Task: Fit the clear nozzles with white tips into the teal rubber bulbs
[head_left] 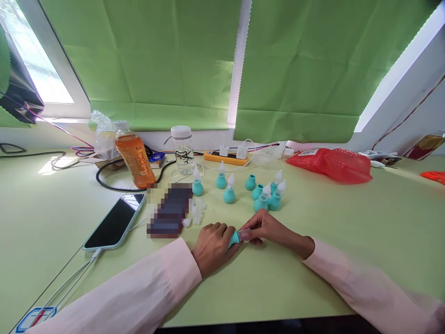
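My left hand [212, 246] is closed round a small teal rubber bulb [233, 239] that rests low over the light green table [313, 260]. My right hand [264, 228] pinches a clear plastic tip [243, 233] at the bulb's mouth. Both hands meet near the table's front middle. Just behind them stand several more teal bulbs [228, 195], most with clear tips fitted, two without [250, 182]. A few loose clear tips [198, 214] lie to the left of the hands.
A phone [114, 221] on a cable lies at the left, beside a blurred dark object [170, 209]. Behind stand an orange drink bottle [135, 155], a clear jar [182, 149], a yellow power strip [225, 157] and a red bag [330, 164].
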Available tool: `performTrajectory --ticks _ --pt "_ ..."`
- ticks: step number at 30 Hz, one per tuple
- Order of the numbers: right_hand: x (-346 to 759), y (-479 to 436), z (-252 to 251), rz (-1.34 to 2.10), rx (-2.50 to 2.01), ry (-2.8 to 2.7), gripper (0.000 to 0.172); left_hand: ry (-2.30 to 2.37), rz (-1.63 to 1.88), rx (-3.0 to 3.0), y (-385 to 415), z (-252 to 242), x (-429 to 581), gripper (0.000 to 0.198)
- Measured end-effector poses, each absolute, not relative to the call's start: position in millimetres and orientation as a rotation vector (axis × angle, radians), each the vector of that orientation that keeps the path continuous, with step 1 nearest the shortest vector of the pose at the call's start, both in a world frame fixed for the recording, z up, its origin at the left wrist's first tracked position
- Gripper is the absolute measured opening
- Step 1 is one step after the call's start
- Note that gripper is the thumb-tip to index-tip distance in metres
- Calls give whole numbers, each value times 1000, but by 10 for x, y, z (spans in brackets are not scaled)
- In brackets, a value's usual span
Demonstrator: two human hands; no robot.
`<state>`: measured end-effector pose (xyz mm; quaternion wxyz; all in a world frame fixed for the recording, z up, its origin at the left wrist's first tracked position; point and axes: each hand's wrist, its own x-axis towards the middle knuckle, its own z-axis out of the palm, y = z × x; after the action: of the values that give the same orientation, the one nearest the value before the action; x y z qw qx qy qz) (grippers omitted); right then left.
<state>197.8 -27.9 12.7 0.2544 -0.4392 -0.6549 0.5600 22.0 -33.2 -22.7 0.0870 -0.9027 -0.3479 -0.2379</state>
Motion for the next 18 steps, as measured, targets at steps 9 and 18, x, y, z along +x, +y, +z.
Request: performTrajectory --ticks 9,18 --pt "1892 -133 126 1567 -1079 -1606 47 -973 -1146 -2898 -428 -83 215 19" --pt "1175 181 80 210 -964 -2502 40 -357 -1318 -2901 -568 -124 222 23"
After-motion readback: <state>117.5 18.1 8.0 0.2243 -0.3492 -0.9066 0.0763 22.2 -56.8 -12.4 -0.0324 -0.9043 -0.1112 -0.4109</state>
